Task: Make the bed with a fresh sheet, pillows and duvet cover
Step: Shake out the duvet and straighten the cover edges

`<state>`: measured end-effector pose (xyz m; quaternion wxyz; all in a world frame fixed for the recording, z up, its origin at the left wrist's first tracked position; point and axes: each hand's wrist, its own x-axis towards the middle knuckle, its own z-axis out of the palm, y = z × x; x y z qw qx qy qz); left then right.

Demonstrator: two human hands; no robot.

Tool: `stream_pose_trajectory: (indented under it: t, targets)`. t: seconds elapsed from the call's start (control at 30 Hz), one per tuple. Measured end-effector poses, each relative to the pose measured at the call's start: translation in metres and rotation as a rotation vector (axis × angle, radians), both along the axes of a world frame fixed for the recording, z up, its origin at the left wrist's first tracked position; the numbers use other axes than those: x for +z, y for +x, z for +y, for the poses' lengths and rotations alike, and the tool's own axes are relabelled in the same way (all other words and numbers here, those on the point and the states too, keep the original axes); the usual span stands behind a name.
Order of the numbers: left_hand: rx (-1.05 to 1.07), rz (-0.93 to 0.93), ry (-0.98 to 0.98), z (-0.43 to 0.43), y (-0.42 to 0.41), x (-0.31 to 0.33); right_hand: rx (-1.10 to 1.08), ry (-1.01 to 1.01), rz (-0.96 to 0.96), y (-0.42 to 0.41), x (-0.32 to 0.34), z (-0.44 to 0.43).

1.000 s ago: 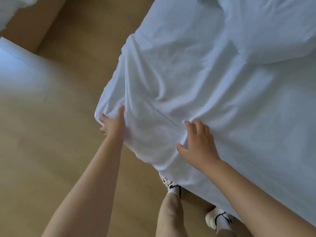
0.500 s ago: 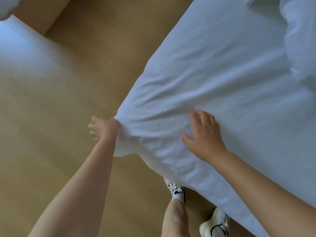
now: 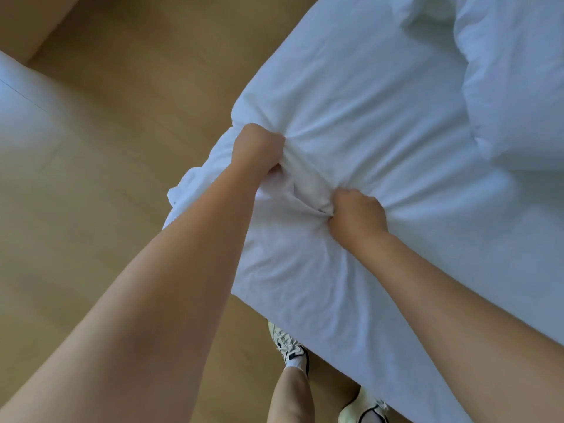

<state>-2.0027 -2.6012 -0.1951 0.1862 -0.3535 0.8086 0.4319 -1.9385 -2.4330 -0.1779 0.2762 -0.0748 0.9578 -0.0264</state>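
A white sheet [image 3: 381, 123] covers the bed from the middle to the right edge of the view. At the bed's near corner the cloth is bunched into folds. My left hand [image 3: 256, 148] grips a bunch of the sheet at the corner, fist closed. My right hand [image 3: 357, 215] grips another bunch just to the right, knuckles up. A loose flap of sheet [image 3: 186, 190] hangs off the corner toward the floor. A puffy white duvet or pillow [image 3: 512, 74] lies on the bed at the upper right.
A wooden floor [image 3: 106, 184] fills the left half. Another white bed or mattress edge [image 3: 21, 111] shows at the far left. My legs and white sneakers [image 3: 291, 346] stand against the bed's near side.
Both hands went from lying on or pulling at the sheet's corner to closed fists gripping bunched cloth. The left hand moved right onto the corner; the sheet gathered into folds between the hands.
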Motion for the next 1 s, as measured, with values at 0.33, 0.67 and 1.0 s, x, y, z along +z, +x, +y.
stream_pose_trajectory:
  t: [0.33,0.67,1.0]
  targets:
    - [0.016,-0.003,-0.387,-0.069,0.138,-0.001,0.061,-0.221,-0.187,0.081,-0.005,-0.025]
    - [-0.584,0.169,-0.243,0.115,0.140,0.033,-0.082,-0.049,-0.087,0.155,0.020,0.108]
    - [-1.499,0.272,-0.388,0.322,0.243,0.011,-0.261,0.148,-0.063,0.211,0.010,0.301]
